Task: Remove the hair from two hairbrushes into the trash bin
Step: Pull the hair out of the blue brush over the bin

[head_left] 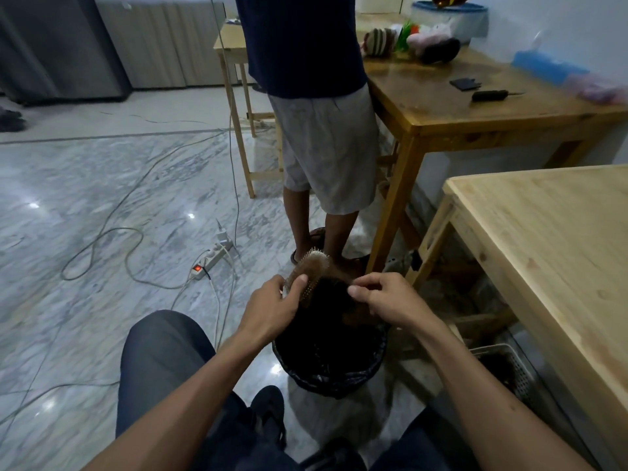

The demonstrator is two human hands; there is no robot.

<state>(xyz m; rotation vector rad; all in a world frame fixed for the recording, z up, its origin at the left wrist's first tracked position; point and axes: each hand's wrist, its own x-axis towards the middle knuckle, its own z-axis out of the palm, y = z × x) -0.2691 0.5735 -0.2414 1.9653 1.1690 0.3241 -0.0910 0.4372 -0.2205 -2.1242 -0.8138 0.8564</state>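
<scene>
Left hand [272, 309] grips hairbrush [309, 268] above far rim of trash bin [331, 351], bristles matted with brown hair [307, 265]. Right hand [385, 300] over bin, thumb and fingertips pinched together; whether strands held, cannot tell. Bin on floor [85, 198], lined with dark bag, interior too dark to read. Wire basket [508, 368] under table [550, 232], contents unclear.

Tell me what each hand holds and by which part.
Left hand grips the hairbrush around its lower head. Right hand pinches something small over the bin, probably hair; too blurred to confirm.
</scene>
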